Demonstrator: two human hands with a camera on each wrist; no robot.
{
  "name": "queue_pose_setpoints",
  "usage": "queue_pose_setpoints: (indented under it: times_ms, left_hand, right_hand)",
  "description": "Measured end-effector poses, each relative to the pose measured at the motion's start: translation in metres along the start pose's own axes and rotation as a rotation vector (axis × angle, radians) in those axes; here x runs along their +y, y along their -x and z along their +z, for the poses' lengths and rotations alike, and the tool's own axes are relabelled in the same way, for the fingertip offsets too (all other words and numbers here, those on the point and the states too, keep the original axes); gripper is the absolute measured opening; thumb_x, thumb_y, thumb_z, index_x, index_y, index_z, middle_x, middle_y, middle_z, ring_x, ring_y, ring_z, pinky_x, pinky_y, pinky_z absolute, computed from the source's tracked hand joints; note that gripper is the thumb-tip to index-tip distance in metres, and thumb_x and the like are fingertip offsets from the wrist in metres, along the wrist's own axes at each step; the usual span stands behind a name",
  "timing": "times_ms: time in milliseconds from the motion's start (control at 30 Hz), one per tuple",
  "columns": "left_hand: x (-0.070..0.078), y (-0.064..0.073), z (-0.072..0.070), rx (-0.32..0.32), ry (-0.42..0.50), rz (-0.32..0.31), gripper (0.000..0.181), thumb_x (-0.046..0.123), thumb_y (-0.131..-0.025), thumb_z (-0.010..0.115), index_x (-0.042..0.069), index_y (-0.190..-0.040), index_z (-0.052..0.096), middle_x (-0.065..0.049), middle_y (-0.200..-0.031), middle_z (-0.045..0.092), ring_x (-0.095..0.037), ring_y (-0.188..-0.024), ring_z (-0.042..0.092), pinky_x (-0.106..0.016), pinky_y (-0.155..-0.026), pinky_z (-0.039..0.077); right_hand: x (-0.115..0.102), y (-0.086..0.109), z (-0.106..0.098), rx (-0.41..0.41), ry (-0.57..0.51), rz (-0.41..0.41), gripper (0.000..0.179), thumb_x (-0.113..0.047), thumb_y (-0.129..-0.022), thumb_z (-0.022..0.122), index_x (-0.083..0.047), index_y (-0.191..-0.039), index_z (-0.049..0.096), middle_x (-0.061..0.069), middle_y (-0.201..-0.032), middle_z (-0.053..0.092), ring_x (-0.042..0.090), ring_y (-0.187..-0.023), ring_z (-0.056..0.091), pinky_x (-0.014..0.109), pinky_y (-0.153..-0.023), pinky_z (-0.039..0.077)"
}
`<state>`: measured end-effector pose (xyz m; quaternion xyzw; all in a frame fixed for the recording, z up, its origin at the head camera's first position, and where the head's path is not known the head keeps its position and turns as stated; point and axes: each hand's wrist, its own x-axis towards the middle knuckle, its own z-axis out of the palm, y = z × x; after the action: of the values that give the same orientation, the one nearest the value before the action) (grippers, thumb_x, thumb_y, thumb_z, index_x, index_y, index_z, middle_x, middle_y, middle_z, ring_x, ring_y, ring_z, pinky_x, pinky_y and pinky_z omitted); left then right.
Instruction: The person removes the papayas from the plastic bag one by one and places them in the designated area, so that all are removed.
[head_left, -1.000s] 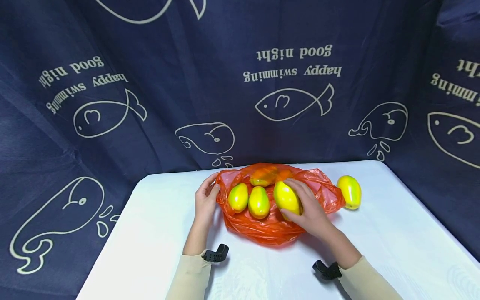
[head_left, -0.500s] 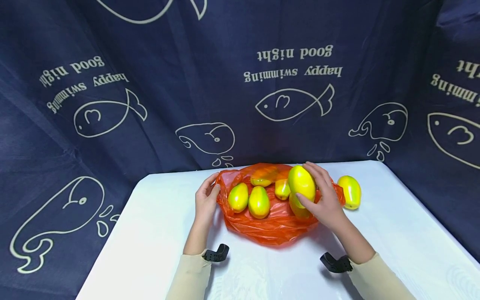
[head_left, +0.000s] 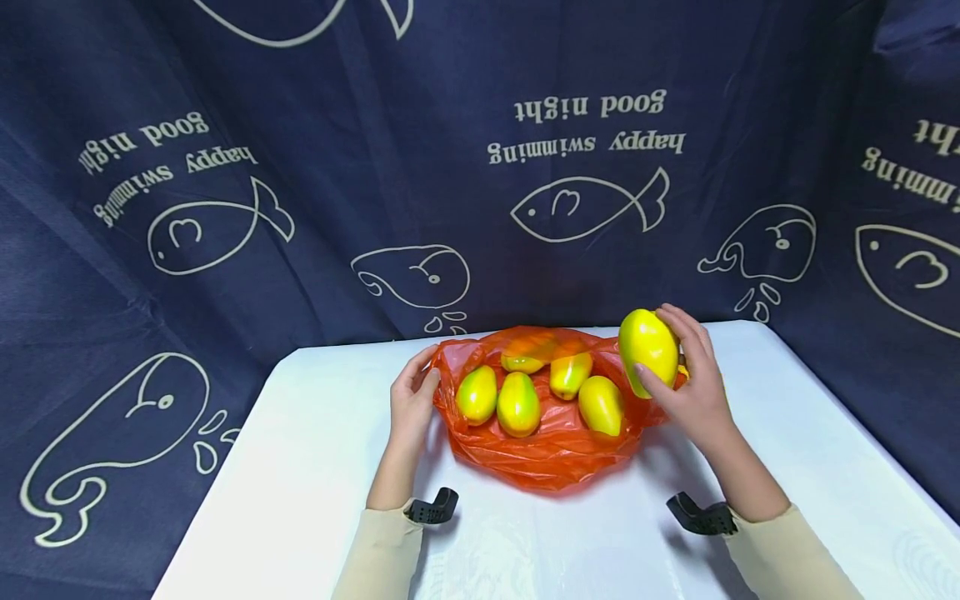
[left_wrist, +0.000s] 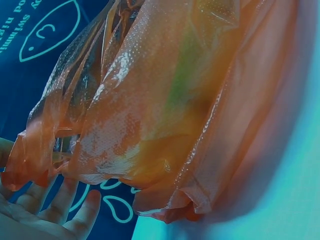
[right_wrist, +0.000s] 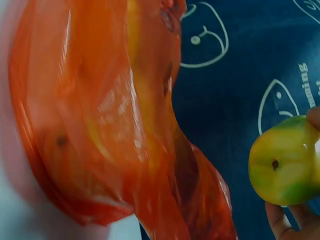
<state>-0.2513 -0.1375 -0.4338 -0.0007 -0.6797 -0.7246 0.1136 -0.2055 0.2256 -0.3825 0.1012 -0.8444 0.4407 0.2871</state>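
A red plastic bag point(head_left: 510, 458) lies spread on the table with its mouth facing up. Several yellow-green papayas point(head_left: 519, 405) sit inside, two of them partly under the bag's far edge. My left hand point(head_left: 411, 400) pinches the bag's left rim between thumb and fingers; in the left wrist view its fingers point(left_wrist: 62, 200) show below the film. Held up over the bag's right side is another papaya point(head_left: 649, 350), gripped by my right hand point(head_left: 697, 383). The right wrist view shows that papaya's end point(right_wrist: 280, 162) clear of the bag.
One more papaya point(head_left: 682, 371) lies right of the bag, mostly hidden behind my right hand. A white cover lies over the table point(head_left: 300, 467). A dark blue printed cloth point(head_left: 420, 167) hangs behind and at both sides.
My right hand has lifted a papaya out of the bag's middle and carried it rightward. Another papaya beneath it has come into view. The left hand stays at the bag's rim.
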Motion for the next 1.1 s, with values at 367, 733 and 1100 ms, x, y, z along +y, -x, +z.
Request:
queue_pose_setpoints:
  times_ms: [367,733,1100]
  left_hand:
    - [0.001,0.000,0.001,0.002,-0.012,0.005,0.040,0.007,-0.101,0.051,0.014,-0.139,0.059,-0.007,-0.144,0.057,-0.027,-0.133,0.056,-0.017,-0.101,0.050]
    - [0.002,0.001,0.001,0.007,-0.026,-0.011,0.040,0.009,-0.101,0.051,0.015,-0.140,0.058,-0.007,-0.145,0.056,-0.027,-0.134,0.055,-0.024,-0.106,0.049]
    - [0.002,0.001,0.000,0.009,-0.022,-0.008,0.040,0.009,-0.102,0.050,0.015,-0.140,0.058,-0.007,-0.146,0.056,-0.027,-0.135,0.055,-0.024,-0.107,0.048]
  right_hand:
    - [0.020,0.000,-0.025,0.087,0.065,0.098,0.082,-0.008,-0.082,0.075,-0.026,-0.153,0.037,0.005,-0.154,0.037,0.004,-0.124,0.035,0.004,-0.086,0.034]
    - [0.060,0.005,-0.040,0.132,0.137,0.197,0.073,-0.014,-0.090,0.069,-0.027,-0.154,0.036,0.001,-0.159,0.034,0.018,-0.138,0.034,0.010,-0.088,0.030]
    - [0.102,0.010,-0.055,0.145,0.176,0.371,0.069,-0.019,-0.093,0.062,-0.022,-0.156,0.034,0.006,-0.162,0.028,0.032,-0.142,0.032,0.013,-0.102,0.030]
